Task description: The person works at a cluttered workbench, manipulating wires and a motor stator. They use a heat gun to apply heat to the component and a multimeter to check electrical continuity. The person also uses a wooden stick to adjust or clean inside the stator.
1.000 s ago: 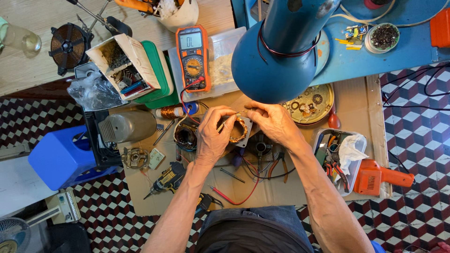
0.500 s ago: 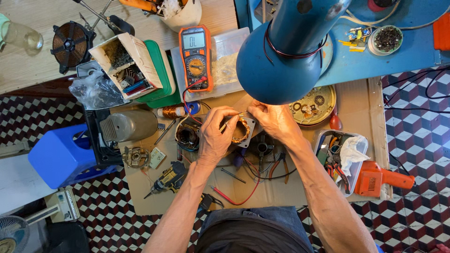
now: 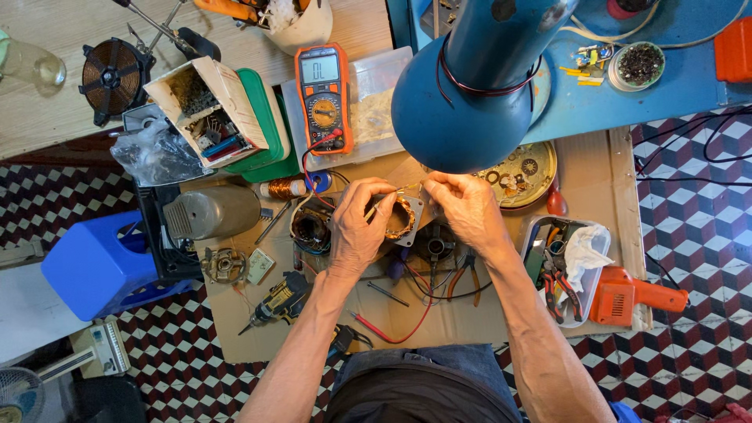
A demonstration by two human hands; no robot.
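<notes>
Over a cardboard-covered work surface (image 3: 603,180), both my hands grip a small motor stator (image 3: 403,218), a square metal frame with copper windings. My left hand (image 3: 356,227) holds its left side with a thin tool or wire end between the fingers. My right hand (image 3: 466,207) pinches a thin wire at the stator's upper right corner. A big blue lamp shade (image 3: 470,94) hangs just above and hides part of the bench behind.
An orange multimeter (image 3: 323,94) lies at the back with red leads (image 3: 392,333) trailing forward. A second stator (image 3: 312,227), a grey motor housing (image 3: 211,211), a cordless drill (image 3: 278,301), an orange tool (image 3: 630,298), a tray of pliers (image 3: 560,270) and a parts box (image 3: 207,113) surround my hands.
The view has shifted slightly. My hands stay on the stator, and the fingers have moved a little along the wire at its top.
</notes>
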